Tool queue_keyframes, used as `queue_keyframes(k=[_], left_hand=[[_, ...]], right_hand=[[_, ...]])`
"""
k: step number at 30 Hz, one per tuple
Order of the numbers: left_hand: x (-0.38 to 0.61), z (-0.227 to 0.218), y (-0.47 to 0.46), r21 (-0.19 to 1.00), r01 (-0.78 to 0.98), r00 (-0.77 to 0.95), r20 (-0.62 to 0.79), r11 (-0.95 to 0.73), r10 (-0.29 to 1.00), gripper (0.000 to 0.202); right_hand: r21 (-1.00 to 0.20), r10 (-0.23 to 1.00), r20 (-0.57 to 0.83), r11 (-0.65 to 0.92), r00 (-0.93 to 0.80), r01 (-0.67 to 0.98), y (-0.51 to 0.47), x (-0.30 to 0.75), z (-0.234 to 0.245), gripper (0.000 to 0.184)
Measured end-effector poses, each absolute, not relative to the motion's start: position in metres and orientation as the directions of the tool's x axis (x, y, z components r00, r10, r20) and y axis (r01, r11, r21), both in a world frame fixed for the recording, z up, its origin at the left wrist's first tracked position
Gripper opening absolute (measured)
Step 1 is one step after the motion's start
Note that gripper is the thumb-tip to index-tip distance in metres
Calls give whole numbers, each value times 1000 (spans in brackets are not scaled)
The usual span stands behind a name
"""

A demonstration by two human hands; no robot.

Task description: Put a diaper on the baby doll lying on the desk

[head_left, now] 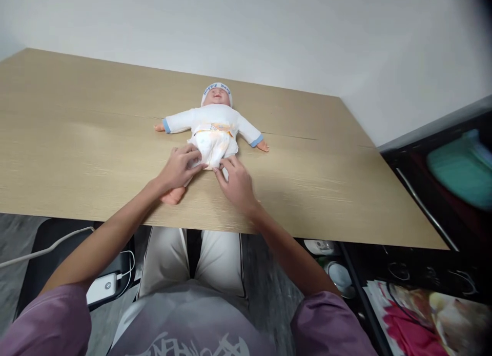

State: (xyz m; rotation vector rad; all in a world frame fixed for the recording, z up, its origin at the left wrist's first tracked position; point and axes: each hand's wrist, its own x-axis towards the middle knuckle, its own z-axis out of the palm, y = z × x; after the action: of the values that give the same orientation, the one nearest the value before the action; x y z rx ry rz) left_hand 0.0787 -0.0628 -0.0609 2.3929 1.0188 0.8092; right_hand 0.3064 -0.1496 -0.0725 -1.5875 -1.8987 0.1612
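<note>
A baby doll [218, 110] in a white long-sleeved top with blue cuffs and a white printed hat lies on its back on the wooden table. A white diaper [213, 144] with an orange patterned waistband covers its lower belly. My left hand [181, 165] pinches the diaper's edge by the leg on the left, thumb towards the crotch. On the other side, my right hand [233, 180] has thumb and fingers closed on the opposite leg edge. One bare doll foot [173, 196] shows below my left hand; my right hand and wrist hide the other leg.
The wooden table [96, 156] runs up to a white wall. Below its front edge at left, a white power bank [101, 288] with a cable rests on a black seat. To the right stand dark shelves with a green item [461, 169] and colourful packets [415, 320].
</note>
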Motion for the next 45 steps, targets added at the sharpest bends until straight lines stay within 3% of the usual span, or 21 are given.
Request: queue_keyframes(k=[5, 8, 11, 14, 18, 23, 26, 34, 41, 45], left_hand=[[80, -58, -62, 660, 403, 550, 379, -634, 744, 28], [81, -55, -60, 687, 387, 575, 342, -615, 743, 26], [82, -54, -58, 699, 417, 576, 291, -581, 764, 26], [82, -57, -56, 719, 440, 545, 262, -538, 796, 28], [84, -68, -54, 845, 312, 493, 247, -434, 834, 36], [86, -82, -54, 959, 93, 351, 219, -267, 910, 59], [83, -83, -55, 977, 111, 312, 140, -183, 940, 67], [77, -65, -54, 962, 215, 490, 45, -171, 871, 45], [82, -53, -53, 997, 32, 520, -77, 71, 851, 58], [84, -60, -55, 993, -38, 469, -81, 112, 880, 53]], right_hand=[[-549, 895, 437, 342, -87, 763, -143, 313, -75, 15], [-572, 917, 392, 304, -72, 762, -139, 313, -75, 14], [-619, 941, 337, 219, 3, 754, -136, 313, -76, 21], [-740, 955, 285, 165, 82, 653, -135, 313, -74, 32], [-856, 953, 232, 106, 193, 505, -139, 315, -69, 44], [-855, 935, 236, 71, 264, 514, -144, 320, -66, 43], [-821, 927, 272, 83, 260, 565, -144, 323, -66, 37], [-767, 946, 304, 172, 114, 619, -139, 324, -64, 34], [-916, 981, 117, 47, 152, 399, -135, 327, -64, 37], [-887, 955, 189, 66, 229, 456, -135, 326, -68, 35]])
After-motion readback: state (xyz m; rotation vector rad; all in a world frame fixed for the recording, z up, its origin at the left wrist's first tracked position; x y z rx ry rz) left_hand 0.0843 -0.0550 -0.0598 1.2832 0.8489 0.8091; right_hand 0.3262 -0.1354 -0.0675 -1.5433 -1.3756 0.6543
